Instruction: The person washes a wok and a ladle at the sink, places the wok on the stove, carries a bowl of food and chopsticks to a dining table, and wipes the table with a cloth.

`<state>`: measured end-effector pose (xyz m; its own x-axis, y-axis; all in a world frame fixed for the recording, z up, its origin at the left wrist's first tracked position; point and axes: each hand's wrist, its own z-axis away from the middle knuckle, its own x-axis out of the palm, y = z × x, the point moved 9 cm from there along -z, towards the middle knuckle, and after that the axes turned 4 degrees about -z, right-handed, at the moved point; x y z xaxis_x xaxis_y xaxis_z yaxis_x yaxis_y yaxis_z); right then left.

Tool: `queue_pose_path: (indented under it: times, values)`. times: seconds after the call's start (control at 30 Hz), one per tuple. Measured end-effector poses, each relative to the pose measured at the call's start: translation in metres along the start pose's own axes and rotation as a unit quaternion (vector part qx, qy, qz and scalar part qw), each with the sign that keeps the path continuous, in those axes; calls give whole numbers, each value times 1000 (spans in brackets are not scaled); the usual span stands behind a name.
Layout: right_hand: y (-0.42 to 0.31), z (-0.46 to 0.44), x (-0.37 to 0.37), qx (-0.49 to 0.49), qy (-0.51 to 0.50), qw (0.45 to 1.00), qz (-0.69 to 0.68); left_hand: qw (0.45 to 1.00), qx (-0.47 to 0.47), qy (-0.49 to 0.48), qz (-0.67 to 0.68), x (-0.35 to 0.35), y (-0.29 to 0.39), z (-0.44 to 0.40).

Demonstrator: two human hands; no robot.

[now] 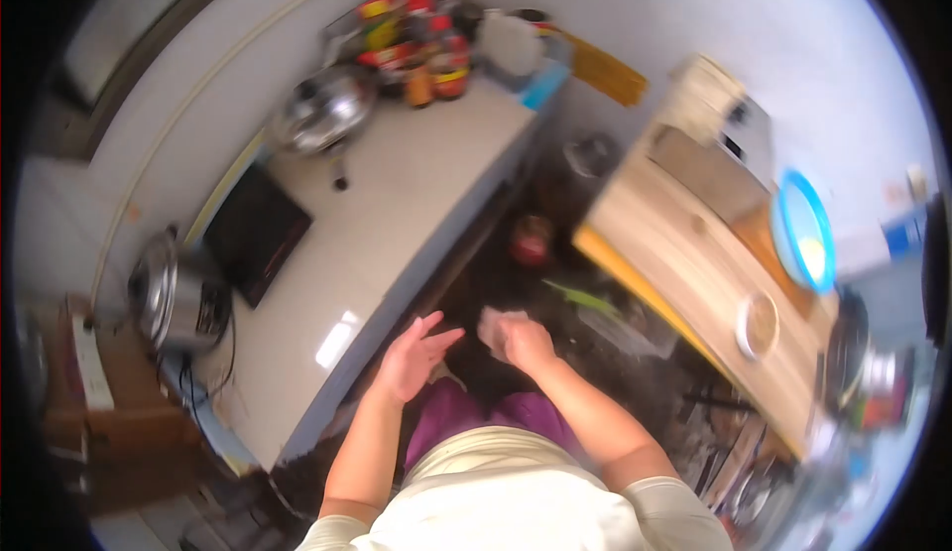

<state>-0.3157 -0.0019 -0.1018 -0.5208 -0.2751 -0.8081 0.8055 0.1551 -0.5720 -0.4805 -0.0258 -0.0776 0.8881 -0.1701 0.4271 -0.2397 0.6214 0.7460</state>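
My left hand (415,359) is raised in front of my body beside the edge of the pale counter (397,199), its fingers apart and nothing in it. To its right, my right hand (521,341) is closed around a pale, crumpled cloth (493,331), which is blurred. The two hands do not touch. Below both hands are my purple trousers (486,410) and light shirt (506,491). Dark floor lies beyond the hands, with a red container (532,240) standing on it.
The counter holds a black cooktop (256,232), a rice cooker (180,293), a metal pan (327,108) and sauce bottles (448,63). On the right, a wooden table (684,244) bears a white bowl (759,325) and a blue basin (803,229). A plastic bag (635,331) lies low between them.
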Motion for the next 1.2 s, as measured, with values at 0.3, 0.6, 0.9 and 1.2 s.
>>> queue_pose_path:
  times: [0.3,0.6,0.9,1.2]
  values:
    - [99,161,-126,69,231,957,-161,868,30,-75,-491,148,-117,-64]
    - [146,255,-176,1,311,779,-544,942,-143,-272,-137,314,-158,-71]
    - [255,329,-182,265,369,783,-425,896,-69,-340,-278,420,-112,-121]
    - [249,337,-271,202,332,883,-264,593,209,-581,-517,541,-118,-129]
